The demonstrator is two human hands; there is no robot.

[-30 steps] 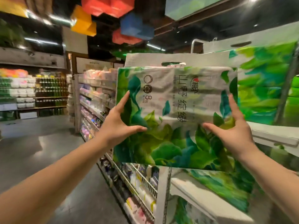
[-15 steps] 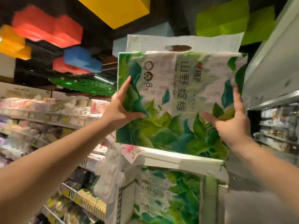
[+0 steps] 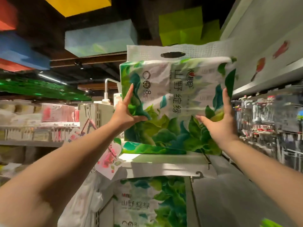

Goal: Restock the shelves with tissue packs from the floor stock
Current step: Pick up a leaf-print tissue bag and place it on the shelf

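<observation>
While I hold the green tissue pack [image 3: 177,102] upright between both palms, my left hand [image 3: 126,113] grips its left edge and my right hand [image 3: 219,123] its right, thumbs across the front, above the top shelf [image 3: 164,166]. Fingers behind are hidden; right-side racks blur.

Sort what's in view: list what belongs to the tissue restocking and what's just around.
Job:
green leaf-print plastic tissue pack, held by left hand and right hand
white top shelf
matching leaf-print pack below

Around:
pink floral hanging bag
coloured ceiling blocks
pink packs, far shelf
</observation>
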